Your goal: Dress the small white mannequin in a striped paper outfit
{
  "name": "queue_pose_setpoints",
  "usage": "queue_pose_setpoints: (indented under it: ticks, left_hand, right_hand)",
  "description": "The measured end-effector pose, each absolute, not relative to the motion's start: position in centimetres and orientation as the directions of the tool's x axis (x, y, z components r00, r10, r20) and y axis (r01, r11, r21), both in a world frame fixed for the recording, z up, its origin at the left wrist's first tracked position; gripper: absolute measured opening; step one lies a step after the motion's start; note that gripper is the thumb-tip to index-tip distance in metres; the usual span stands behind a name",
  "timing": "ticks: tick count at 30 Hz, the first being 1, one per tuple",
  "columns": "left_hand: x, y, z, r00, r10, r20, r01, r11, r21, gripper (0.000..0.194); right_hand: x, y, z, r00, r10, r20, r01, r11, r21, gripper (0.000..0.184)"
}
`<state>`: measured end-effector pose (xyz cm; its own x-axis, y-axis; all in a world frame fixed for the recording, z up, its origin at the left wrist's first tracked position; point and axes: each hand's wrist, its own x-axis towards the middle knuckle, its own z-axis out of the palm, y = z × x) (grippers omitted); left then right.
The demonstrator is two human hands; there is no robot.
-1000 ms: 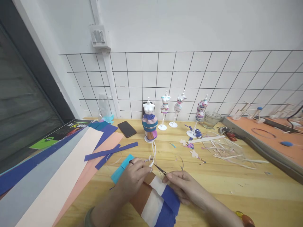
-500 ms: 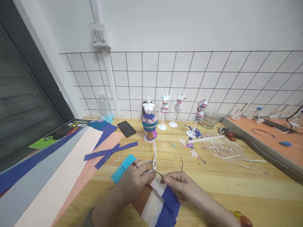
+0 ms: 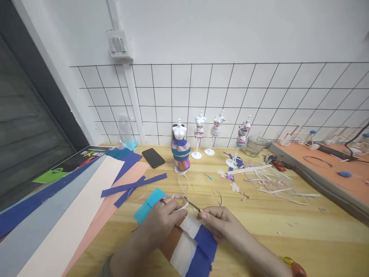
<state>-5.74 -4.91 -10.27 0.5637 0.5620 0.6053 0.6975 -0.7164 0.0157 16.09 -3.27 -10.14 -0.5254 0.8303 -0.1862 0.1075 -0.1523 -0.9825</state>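
My left hand (image 3: 161, 217) is closed on the top edge of a patchwork strip piece (image 3: 184, 244) in brown, white and dark blue, which looks like cloth or crepe paper. A thin white ribbon (image 3: 184, 182) loops up from beside its fingertips. My right hand (image 3: 217, 221) pinches a thin, dark, rod-like tool (image 3: 193, 205), its far end near the ribbon loop and the patchwork's top edge. I cannot make out its exact kind. A turquoise folded piece (image 3: 148, 207) lies beyond my left hand. Ahead stands a mini mannequin (image 3: 180, 144) in a layered blue, pink and teal dress.
Several smaller mannequins (image 3: 199, 132) stand along the wall. A phone (image 3: 153, 158) lies left of them, near long coloured strips (image 3: 86, 196). Right are a glass bowl (image 3: 256, 146), tangled ribbon scraps (image 3: 271, 181) and an orange-topped board (image 3: 325, 161). Orange scissor-like handles (image 3: 298, 269) lie at front right.
The white ribbon has gone from a narrow hanging strand to a wider loop near my left fingers. My right hand and the dark tool have shifted slightly. The view has moved a little.
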Motion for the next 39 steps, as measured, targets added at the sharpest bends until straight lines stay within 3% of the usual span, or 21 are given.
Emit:
queue_pose_setpoints:
  ticks: [3, 6, 9, 11, 16, 22, 27, 31, 34, 39]
  left_hand:
    - [-5.8, -4.8, -10.3, 0.548, 0.55, 0.631, 0.7, -0.714, 0.015, 0.033]
    - [-5.8, -4.8, -10.2, 0.545, 0.552, 0.631, 0.698, -0.715, 0.023, 0.034]
    - [-5.7, -4.9, -10.1, 0.542, 0.549, 0.636, 0.687, -0.726, 0.041, 0.032]
    - [-5.6, -5.0, -10.0, 0.545, 0.533, 0.647, 0.67, -0.741, 0.046, 0.029]
    - [-5.4, -5.1, -9.9, 0.553, 0.494, 0.671, 0.641, -0.766, 0.036, 0.026]
    - [-5.3, -5.1, -10.3, 0.572, 0.499, 0.651, 0.635, -0.772, 0.035, 0.026]
    - [-5.6, -5.0, -10.5, 0.574, 0.484, 0.661, 0.621, -0.783, 0.033, 0.027]
    - [-5.8, -5.0, -10.4, 0.569, 0.483, 0.665, 0.61, -0.79, 0.052, 0.029]
    - [-5.7, -5.1, -10.0, 0.561, 0.483, 0.672, 0.61, -0.791, 0.059, 0.031]
    - [-5.6, -5.0, -9.8, 0.551, 0.449, 0.704, 0.601, -0.798, 0.039, 0.029]
  right_hand:
    - [16.2, -2.7, -10.6, -0.427, 0.897, -0.114, 0.163, -0.048, -0.985, 0.042]
    - [16.3, -2.2, -11.2, -0.359, 0.931, -0.063, 0.351, 0.072, -0.934, 0.028]
    - [15.9, -2.0, -11.5, -0.316, 0.947, -0.057, 0.42, 0.085, -0.903, 0.015]
    - [15.4, -2.0, -11.5, -0.301, 0.952, -0.044, 0.371, 0.075, -0.925, 0.012]
    - [14.4, -2.3, -10.7, -0.265, 0.964, -0.001, 0.229, 0.062, -0.971, 0.03]
    - [13.9, -2.5, -11.2, -0.319, 0.938, -0.136, 0.027, -0.134, -0.991, 0.036]
    - [15.0, -1.5, -10.7, -0.262, 0.958, -0.114, -0.121, -0.15, -0.981, 0.043]
    - [18.3, 0.7, -9.2, -0.041, 0.999, -0.033, -0.223, -0.042, -0.974, 0.043]
    - [22.2, 2.7, -7.8, 0.2, 0.976, 0.082, -0.259, 0.133, -0.957, 0.041]
    - [29.1, 5.2, -6.2, 0.547, 0.785, 0.292, -0.058, 0.383, -0.922, 0.028]
